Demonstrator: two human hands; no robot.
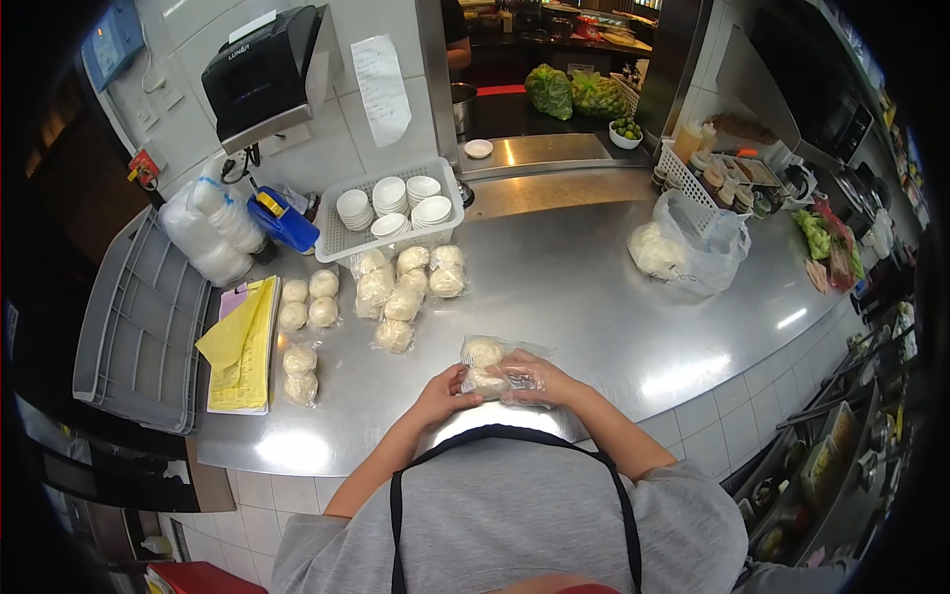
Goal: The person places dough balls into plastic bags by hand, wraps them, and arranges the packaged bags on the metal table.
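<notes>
A clear plastic bag of buns [484, 350] lies on the steel counter right in front of me, with two round white buns showing in it. My left hand [447, 397] grips its left side, fingers curled against the lower bun. On the other side my right hand [539, 380] closes on the bag, and loose clear plastic covers part of its fingers. Farther left, several more bagged buns [401, 302] sit in a group. Other bagged pairs [300, 374] rest nearer the yellow notepad [242, 342].
A perforated basket [336, 236] of small white dishes stands at the back. To the right is an open plastic bag [693, 247] with white contents, beside a caddy [683, 173] of bottles. A grey crate [139, 327] leans at the left edge of the steel counter [574, 297].
</notes>
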